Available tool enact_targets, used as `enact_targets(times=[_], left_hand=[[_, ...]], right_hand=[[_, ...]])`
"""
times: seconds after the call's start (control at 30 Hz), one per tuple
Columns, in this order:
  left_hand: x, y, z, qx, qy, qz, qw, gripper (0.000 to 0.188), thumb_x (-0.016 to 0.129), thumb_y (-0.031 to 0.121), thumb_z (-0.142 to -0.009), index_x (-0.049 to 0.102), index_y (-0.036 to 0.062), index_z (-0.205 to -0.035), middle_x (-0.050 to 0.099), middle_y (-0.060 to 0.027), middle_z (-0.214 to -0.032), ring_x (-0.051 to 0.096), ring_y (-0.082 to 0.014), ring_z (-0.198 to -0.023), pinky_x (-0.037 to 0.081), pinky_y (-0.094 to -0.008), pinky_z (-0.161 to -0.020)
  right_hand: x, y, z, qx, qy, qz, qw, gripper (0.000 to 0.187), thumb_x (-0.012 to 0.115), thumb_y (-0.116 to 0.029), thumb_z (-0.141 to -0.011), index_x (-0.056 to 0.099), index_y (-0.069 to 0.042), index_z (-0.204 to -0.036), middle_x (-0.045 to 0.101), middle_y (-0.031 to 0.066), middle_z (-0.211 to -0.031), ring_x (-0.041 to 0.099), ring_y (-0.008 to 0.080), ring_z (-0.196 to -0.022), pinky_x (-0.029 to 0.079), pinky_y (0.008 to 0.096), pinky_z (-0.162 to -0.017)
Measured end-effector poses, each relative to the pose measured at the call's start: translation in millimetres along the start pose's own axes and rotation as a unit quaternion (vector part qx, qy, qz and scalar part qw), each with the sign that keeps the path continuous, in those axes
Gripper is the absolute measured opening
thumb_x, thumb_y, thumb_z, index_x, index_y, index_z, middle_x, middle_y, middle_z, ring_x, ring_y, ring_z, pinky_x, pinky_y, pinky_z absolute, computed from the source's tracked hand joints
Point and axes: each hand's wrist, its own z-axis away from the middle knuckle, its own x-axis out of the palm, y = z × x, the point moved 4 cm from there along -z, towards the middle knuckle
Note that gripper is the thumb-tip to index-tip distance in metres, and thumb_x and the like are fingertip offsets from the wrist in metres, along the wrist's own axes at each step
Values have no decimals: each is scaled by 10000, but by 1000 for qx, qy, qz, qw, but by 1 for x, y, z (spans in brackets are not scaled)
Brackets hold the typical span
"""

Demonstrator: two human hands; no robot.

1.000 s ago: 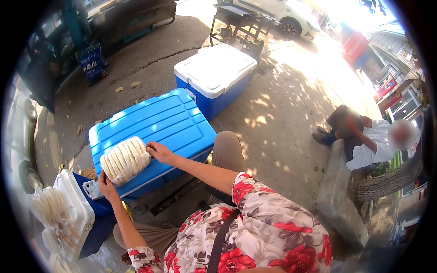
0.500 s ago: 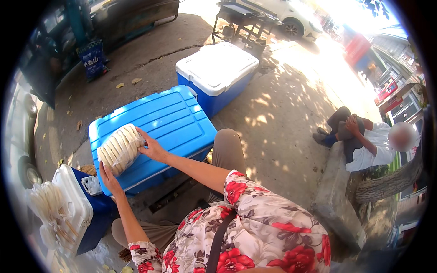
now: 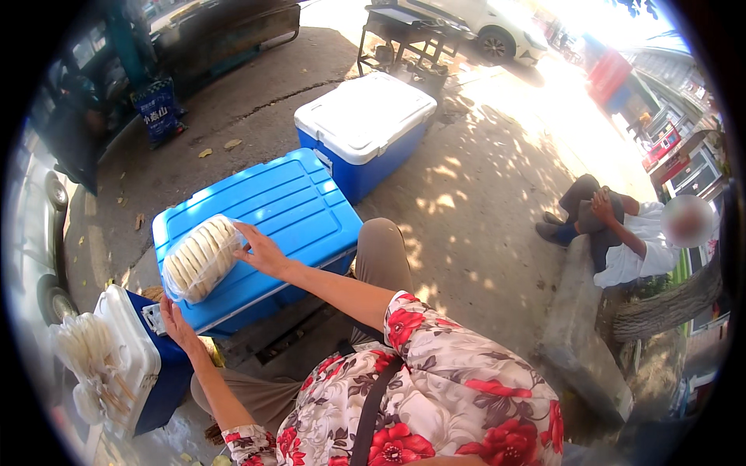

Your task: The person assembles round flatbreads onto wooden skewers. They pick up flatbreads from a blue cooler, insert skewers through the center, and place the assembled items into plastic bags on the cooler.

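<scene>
A clear plastic bag of pale flat rounds (image 3: 200, 258), packed side by side in a row, lies on the blue ridged lid (image 3: 291, 190) of a storage box, toward its left end. My right hand (image 3: 266, 254) is at the bag's right end, fingers on the far corner and thumb on the near side, holding the plastic. Below the bag's near left end, my left hand (image 3: 179, 326) is by the lid's front left corner. Its fingers are stretched out, slightly apart from the bag.
Behind the box stands a blue cooler with a white lid (image 3: 365, 116). At left, another white-lidded cooler (image 3: 148, 365) carries bagged pale food on sticks (image 3: 89, 349). A person (image 3: 637, 233) sits on a concrete ledge (image 3: 583, 334) at right. A dark metal stand (image 3: 412, 35) is farther back.
My left hand has come off the bag and moved down toward the lid's front corner. The bag now rests flatter on the lid, with my right hand still at its right end.
</scene>
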Motion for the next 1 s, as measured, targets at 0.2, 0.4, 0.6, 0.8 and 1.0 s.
enact_targets(times=[0.2, 0.4, 0.6, 0.8, 1.0], left_hand=[[-103, 71, 93, 44, 100, -182, 977, 322, 446, 87, -951, 486, -28, -1249, 522, -127, -1264, 502, -226, -1165, 373, -332, -997], [-204, 3, 210, -63, 178, -149, 971, 324, 450, 92, -949, 474, -11, -1255, 544, -127, -1226, 533, -202, -1114, 410, -306, -942], [-224, -46, 260, -177, 142, -96, 969, 317, 458, 101, -949, 479, -1, -1249, 560, -108, -1166, 565, -193, -1046, 465, -283, -861], [-202, -56, 281, -178, 111, -83, 974, 300, 484, 122, -945, 507, 1, -1219, 583, -65, -1109, 563, -119, -927, 460, -229, -740], [-173, -29, 283, -228, 109, -82, 964, 251, 503, 94, -928, 550, 21, -1164, 631, -55, -1027, 617, -120, -865, 481, -236, -699]], right_hand=[[-4, 8, 24, 15, -17, -13, 1000, 594, 635, -199, -853, 367, -81, -1370, 444, 141, -1309, 611, 209, -838, 489, 348, -778], [-3, 4, 12, 11, 11, -36, 999, 559, 624, -215, -869, 388, -78, -1357, 480, 143, -1278, 610, 205, -824, 496, 342, -770], [-4, 13, 17, 17, 26, -36, 999, 569, 624, -230, -874, 382, -72, -1364, 476, 157, -1302, 607, 198, -778, 503, 325, -734], [20, 29, 12, 10, 35, -77, 996, 620, 626, -213, -878, 321, -70, -1399, 487, 160, -1287, 612, 157, -774, 508, 296, -651], [-9, 25, 22, 97, -9, -134, 986, 618, 549, -193, -922, 221, -29, -1420, 425, 197, -1330, 626, 198, -834, 521, 281, -621]])
